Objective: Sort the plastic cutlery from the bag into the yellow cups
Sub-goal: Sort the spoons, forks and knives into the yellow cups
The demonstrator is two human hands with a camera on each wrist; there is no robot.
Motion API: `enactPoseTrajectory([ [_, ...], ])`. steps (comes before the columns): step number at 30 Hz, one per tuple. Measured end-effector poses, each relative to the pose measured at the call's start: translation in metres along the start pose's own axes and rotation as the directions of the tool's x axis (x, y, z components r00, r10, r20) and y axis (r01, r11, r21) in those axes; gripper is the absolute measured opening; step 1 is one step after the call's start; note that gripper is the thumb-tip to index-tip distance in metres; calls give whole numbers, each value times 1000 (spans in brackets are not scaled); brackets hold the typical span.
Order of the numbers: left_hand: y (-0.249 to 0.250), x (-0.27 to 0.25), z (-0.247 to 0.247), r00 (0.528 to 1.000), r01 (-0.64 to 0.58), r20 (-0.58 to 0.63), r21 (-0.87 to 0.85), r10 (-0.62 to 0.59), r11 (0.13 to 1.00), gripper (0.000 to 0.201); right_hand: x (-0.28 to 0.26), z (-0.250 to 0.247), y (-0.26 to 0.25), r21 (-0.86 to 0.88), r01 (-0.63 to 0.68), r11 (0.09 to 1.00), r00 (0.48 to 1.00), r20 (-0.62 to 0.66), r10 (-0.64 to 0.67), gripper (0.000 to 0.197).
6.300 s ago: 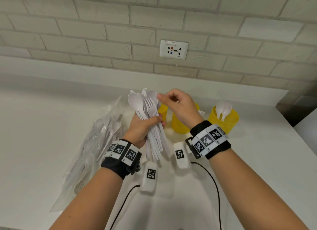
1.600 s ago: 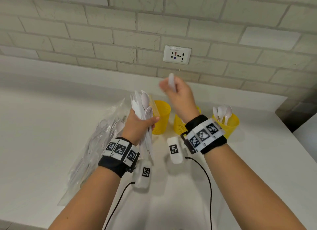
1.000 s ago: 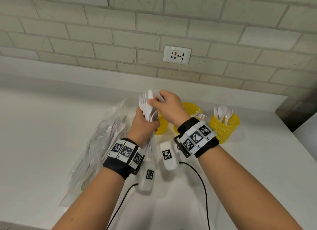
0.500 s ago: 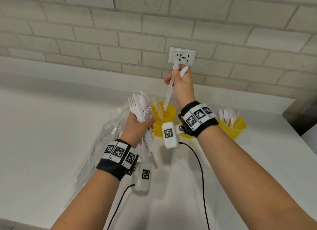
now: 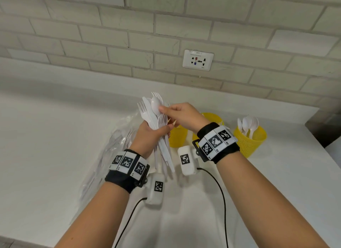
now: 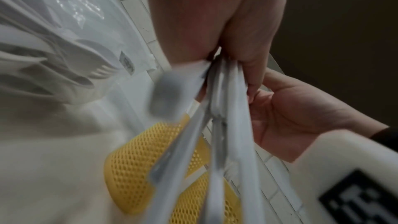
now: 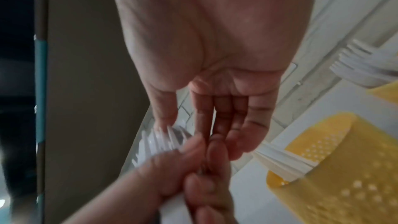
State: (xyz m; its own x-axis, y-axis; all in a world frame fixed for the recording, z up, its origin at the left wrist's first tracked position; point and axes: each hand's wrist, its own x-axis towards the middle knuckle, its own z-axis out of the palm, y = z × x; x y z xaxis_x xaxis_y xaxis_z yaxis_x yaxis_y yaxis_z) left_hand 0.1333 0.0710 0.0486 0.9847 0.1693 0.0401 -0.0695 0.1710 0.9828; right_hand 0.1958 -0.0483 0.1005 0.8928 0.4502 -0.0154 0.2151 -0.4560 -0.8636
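While left hand (image 5: 147, 135) clamps bundle of white plastic forks, knives and spoons (image 5: 155, 114) upright, fingers wrapped round handles, right hand (image 5: 181, 114) reaches bundle top, fingertips (image 5: 162, 108) touching white spoon bowl (image 5: 156, 103); firm pinch or bare touch, cannot tell. Clear plastic bag (image 5: 110, 149) lies on white counter (image 5: 46, 146), left of hands. Three yellow mesh cups behind: left cup (image 5: 177, 138), middle cup (image 5: 212, 116) mostly hidden by right wrist, right cup (image 5: 249, 142) holding spoons. Left wrist view alone shows forks inside bag (image 6: 64, 57). Right wrist view blurred.
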Motion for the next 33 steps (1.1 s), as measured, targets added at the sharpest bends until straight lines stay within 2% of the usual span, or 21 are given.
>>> enactPoseTrajectory([
  [3, -1, -2, 4, 999, 6, 37, -29, -5, 1000, 26, -7, -6, 0, 75, -20, 997, 999, 45, 17, 37],
  [7, -2, -5, 7, 995, 19, 98, -79, -11, 997, 21, -12, -13, 5, 100, -111, 989, 980, 175, 92, 34],
  [11, -4, -5, 4, 989, 60, 143, -143, -39, 988, 15, -15, -17, 15, 238, -120, 964, 978, 198, 72, 34],
  [14, -4, -6, 4, 986, 79, 162, -192, -48, 978, 13, -18, -17, 19, 252, -89, 964, 977, 209, 35, 17],
  [16, -4, -7, 5, 985, 82, 168, -203, -48, 976, 16, -19, -16, 19, 242, -61, 968, 987, 157, 23, 13],
  [20, -8, -5, 6, 992, 99, 95, -212, -80, 972, 20, -16, -19, 17, 326, -2, 945, 992, -117, 42, 18],
  [24, -11, -2, 9, 994, 106, 46, -185, -99, 977, 25, -18, -22, 11, 493, 147, 858, 956, -293, 5, 10],
  [26, -11, -1, 12, 995, 103, 25, -183, -100, 978, 19, -22, -21, 7, 510, 258, 820, 927, -369, -62, 10],
  [29, -13, 0, 14, 994, 77, -67, -139, -86, 987, 7, -24, -22, 5, 538, 362, 761, 875, -478, -78, 11],
  [31, -15, -1, 15, 992, 79, -93, -69, -85, 994, 11, -23, -21, 4, 499, 348, 794, 868, -491, -72, 10],
  [33, -14, -4, 19, 996, 81, -50, 5, -81, 997, 23, -24, -15, 1, 377, 257, 890, 896, -438, -74, 5],
])
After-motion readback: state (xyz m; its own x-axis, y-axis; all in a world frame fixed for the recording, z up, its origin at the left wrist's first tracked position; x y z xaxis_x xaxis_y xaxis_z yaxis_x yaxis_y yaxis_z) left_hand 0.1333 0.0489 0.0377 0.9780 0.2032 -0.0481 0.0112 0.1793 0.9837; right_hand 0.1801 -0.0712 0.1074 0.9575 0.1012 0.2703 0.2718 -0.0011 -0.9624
